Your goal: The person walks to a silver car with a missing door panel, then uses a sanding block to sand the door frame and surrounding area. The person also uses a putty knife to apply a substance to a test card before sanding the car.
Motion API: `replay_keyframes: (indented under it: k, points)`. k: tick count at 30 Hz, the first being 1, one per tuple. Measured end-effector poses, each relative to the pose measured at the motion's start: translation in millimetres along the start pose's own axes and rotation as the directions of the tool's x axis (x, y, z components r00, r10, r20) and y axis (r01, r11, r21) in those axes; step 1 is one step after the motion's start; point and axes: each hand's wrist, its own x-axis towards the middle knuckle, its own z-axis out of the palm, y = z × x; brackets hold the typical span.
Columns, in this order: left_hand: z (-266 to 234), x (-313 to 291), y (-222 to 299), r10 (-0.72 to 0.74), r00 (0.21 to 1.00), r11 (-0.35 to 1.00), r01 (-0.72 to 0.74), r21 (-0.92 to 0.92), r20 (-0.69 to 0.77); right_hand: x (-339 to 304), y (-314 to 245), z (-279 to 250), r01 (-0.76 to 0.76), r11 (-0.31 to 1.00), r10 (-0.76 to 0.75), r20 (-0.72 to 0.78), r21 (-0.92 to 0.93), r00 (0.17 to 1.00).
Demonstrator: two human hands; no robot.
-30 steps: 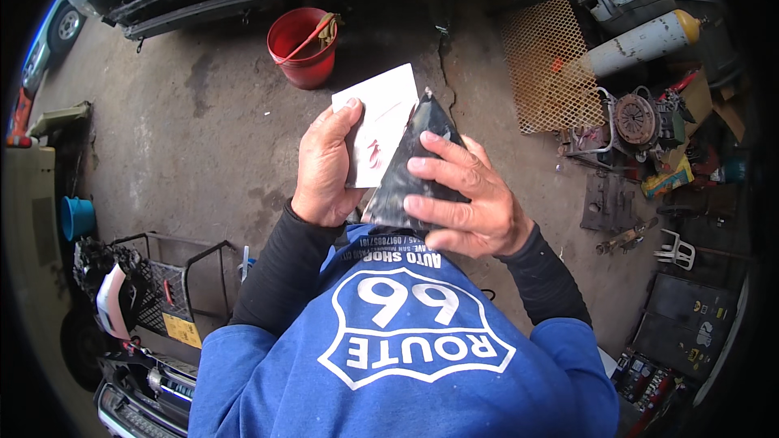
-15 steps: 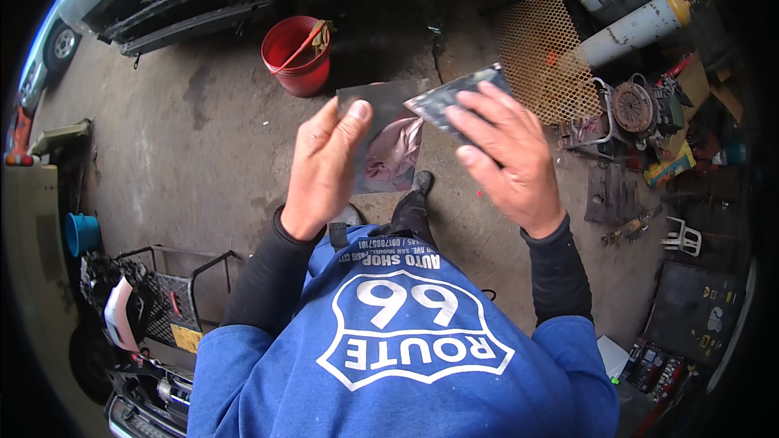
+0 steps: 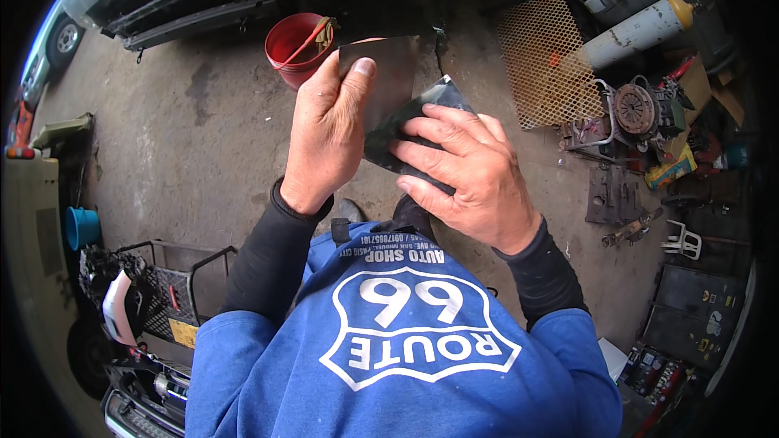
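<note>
My left hand [image 3: 326, 134] grips a flat grey metal sheet [image 3: 388, 73] by its left edge, thumb on top, holding it up in front of my chest. My right hand [image 3: 466, 174] presses a dark sheet of sandpaper [image 3: 422, 105] against the face of the metal sheet, fingers spread over it. Both sheets overlap between the two hands, above the concrete floor. My blue shirt and black sleeves fill the lower part of the view.
A red bucket [image 3: 294, 45] stands on the concrete floor beyond the hands, near a car's front [image 3: 178, 0]. A yellow mesh panel [image 3: 548, 57], a gas cylinder [image 3: 641, 28] and metal parts [image 3: 637, 109] lie at right. A motorcycle [image 3: 122, 308] and a blue tub [image 3: 81, 227] sit at left.
My hands had parted, with the dark sandpaper lifted off in my right hand. Now they are back together and the sandpaper lies on the metal sheet, which shows a darker face.
</note>
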Motion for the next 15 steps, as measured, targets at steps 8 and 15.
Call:
replay_keyframes:
  k: [8, 15]
  points:
    - [-38.9, 23.5, 26.2, -0.166, 0.966, 0.872, 0.049, -0.487, -0.199, -16.9, 47.4, 4.7, -0.036, 0.549, 0.272, -0.138, 0.835, 0.952]
    - [16.2, -18.0, -44.1, -0.581, 0.813, 0.594, 0.38, -0.709, -0.05, -35.8, 32.4, 35.8, 0.143, 0.516, 0.305, -0.338, 0.845, 0.891]
